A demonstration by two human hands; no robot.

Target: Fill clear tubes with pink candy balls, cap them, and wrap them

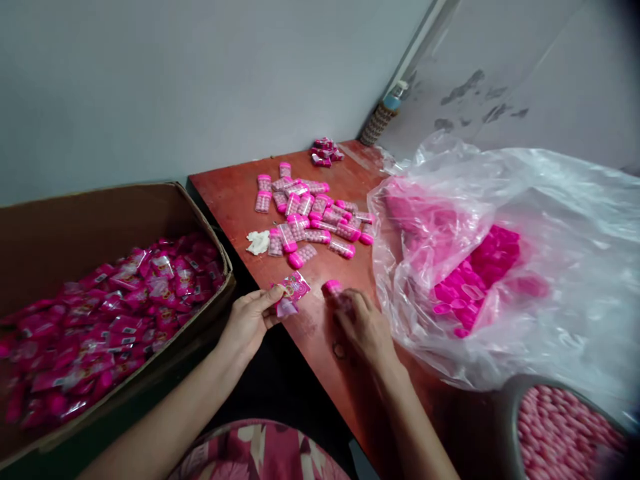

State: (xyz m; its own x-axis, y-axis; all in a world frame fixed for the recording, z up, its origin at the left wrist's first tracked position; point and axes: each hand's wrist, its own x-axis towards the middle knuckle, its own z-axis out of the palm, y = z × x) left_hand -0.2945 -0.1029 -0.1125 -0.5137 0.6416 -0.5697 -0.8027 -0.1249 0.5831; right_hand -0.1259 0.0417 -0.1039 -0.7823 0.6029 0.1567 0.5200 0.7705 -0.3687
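Note:
Between thumb and fingers, my left hand (253, 317) pinches a pink printed wrapper (295, 287) over the table's near edge. My right hand (365, 327) is closed around a small bottle with a pink cap (332, 287); most of its body is hidden by the fingers. Beyond both hands lies a loose group of clear bottles with pink caps (300, 230), filled with small pink balls. Some stand upright and others lie on their sides.
A cardboard box (203, 207) of pink packets (135, 313) stands left. On the red table (225, 180) are a crumpled white scrap (258, 243), more pink packets (325, 152) and a bottle (383, 120). At right are a plastic bag (565, 280) with pink parts and a pot (513, 407) of candies.

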